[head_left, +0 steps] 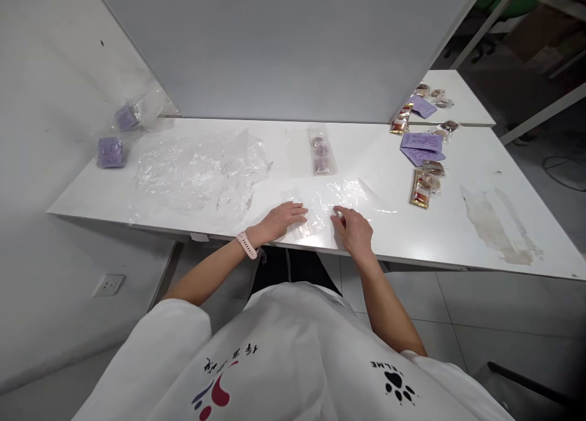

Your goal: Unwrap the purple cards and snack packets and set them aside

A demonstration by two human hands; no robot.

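My left hand lies flat with its fingers stretched over a small clear plastic bag near the table's front edge. To its right, my right hand has its fingers curled in, thumb and index close together. Something small and shiny shows at those fingertips, too small to name. Clear plastic film spreads out just beyond both hands. Farther back lies a clear packet with several brownish-purple pieces in a row.
Crumpled clear plastic bags cover the left of the white table. A purple packet sits by the left wall. On the right lie purple sachets, a gold-and-red packet and small wrapped pieces. A grey panel rises behind.
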